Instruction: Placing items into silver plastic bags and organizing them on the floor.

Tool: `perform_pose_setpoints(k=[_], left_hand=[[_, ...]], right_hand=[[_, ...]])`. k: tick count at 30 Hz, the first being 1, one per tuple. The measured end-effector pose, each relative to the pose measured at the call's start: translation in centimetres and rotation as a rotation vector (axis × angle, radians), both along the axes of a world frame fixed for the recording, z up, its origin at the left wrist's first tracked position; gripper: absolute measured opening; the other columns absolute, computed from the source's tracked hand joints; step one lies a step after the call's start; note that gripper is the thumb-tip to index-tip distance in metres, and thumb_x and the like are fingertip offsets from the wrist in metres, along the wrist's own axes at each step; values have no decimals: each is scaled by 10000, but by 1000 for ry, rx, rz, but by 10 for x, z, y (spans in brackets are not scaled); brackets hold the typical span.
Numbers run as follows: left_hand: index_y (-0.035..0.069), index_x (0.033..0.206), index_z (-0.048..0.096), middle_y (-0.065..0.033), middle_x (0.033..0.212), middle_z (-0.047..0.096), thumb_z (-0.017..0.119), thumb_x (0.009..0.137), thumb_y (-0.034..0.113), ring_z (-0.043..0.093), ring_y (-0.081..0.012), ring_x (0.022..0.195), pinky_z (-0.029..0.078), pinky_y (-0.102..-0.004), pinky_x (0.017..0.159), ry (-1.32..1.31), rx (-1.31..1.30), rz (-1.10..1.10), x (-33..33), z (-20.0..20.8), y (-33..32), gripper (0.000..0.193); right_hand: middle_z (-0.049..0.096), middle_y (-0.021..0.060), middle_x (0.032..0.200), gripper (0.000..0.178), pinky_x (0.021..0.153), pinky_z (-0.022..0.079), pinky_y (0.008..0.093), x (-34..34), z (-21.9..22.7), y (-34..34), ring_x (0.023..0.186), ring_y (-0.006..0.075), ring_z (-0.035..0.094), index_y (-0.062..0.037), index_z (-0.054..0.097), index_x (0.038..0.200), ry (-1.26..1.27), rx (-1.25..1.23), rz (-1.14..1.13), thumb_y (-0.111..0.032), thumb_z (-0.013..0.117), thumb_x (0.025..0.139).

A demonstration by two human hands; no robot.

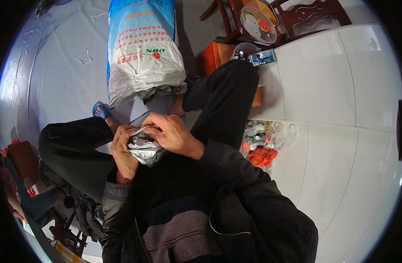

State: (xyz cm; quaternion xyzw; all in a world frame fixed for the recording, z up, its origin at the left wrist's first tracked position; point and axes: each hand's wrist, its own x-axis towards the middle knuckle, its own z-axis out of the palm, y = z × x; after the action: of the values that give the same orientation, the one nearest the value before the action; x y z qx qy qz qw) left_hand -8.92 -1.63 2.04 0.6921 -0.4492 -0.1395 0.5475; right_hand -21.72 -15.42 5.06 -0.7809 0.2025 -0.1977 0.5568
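In front of my lap I hold a crumpled, shiny silver-grey bag (147, 154) between both hands. My left hand (123, 151) wraps round its left side with the fingers bent. On the other side, my right hand (177, 136) has its thumb and fingers closed at the bag's upper opening. What lies inside the bag is hidden by folds and fingers. Beyond my hands lies a large blue and white woven sack (141, 70), its near end open with dark grey material (159, 92) showing at the mouth.
On the floor to my right lie clear plastic bags (271, 133) with small items and an orange-red plastic bag (262, 156). A phone (262, 57) rests near an orange-brown box (209, 59). Wooden chairs (310, 17) stand far right. Another person's leg (38, 204) shows at lower left.
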Motion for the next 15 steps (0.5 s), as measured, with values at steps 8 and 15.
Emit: perform_pose_setpoints(k=[8,15], left_hand=[[11,962,651,-116,966,677,745,693,-51,676,-244,882,517,-305,775,17,-12,-14,-1,9,-4,291],[10,954,637,-128,966,694,739,703,-42,685,-253,867,523,-310,769,6,15,-29,-1,12,-1,276]], right_hand=[[699,165,861,116,655,528,374,1,-2,2,785,342,709,-15,653,1002,8,-31,-5,-99,685,929],[696,168,881,115,671,525,364,2,-5,1,799,342,704,-5,658,995,-17,19,-8,-91,691,926]])
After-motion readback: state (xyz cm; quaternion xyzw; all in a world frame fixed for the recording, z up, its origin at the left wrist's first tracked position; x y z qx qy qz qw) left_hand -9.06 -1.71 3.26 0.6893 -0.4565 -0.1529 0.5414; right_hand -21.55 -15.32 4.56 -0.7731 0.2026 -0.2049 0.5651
